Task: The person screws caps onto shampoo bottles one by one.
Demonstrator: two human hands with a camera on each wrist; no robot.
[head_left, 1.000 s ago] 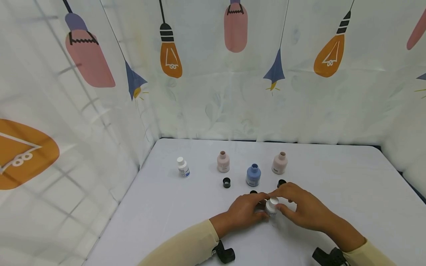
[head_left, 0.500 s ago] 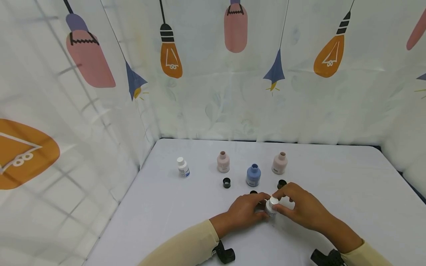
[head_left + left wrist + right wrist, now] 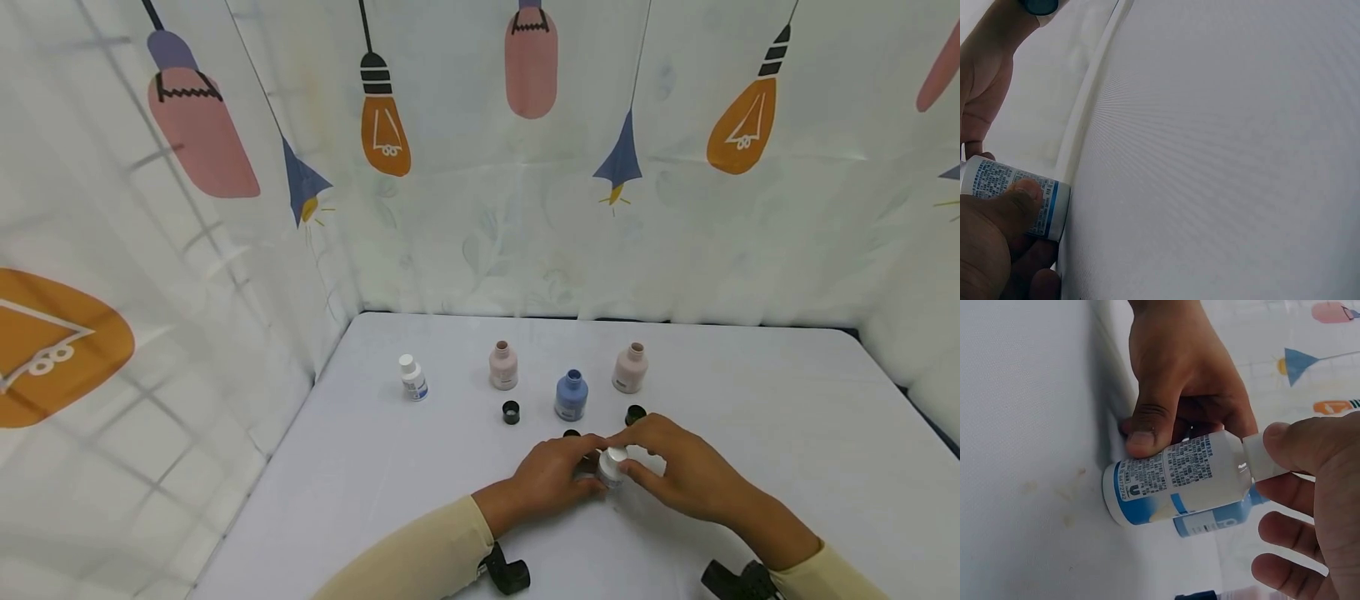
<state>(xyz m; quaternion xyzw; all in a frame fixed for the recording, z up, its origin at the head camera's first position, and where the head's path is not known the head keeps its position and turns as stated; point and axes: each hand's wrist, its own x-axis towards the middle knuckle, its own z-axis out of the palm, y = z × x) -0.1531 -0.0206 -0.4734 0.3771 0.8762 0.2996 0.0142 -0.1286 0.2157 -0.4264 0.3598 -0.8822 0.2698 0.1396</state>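
A small white bottle [image 3: 1179,475] with a printed blue-and-white label stands on the table near its front. My left hand [image 3: 547,475] grips the bottle's body, thumb across the label in the left wrist view. On the bottle's neck is a white cap [image 3: 1263,456], pinched between thumb and index finger of my right hand [image 3: 686,471]. The right hand's other fingers stay off the bottle. Just beyond the hands lie a black cap [image 3: 572,433], partly hidden behind the left hand, and another black cap [image 3: 635,412] by the right fingers.
Farther back stand an uncapped blue bottle [image 3: 572,396], a pale pink bottle [image 3: 503,367] and a second pink bottle [image 3: 630,369], both uncapped. A third black cap [image 3: 511,412] lies left of the blue bottle. At the left is another white bottle [image 3: 412,377], capped.
My right thumb and fingertips have shifted around the white cap, drawing back to the right and then returning left. The left hand and the bottle stay in place.
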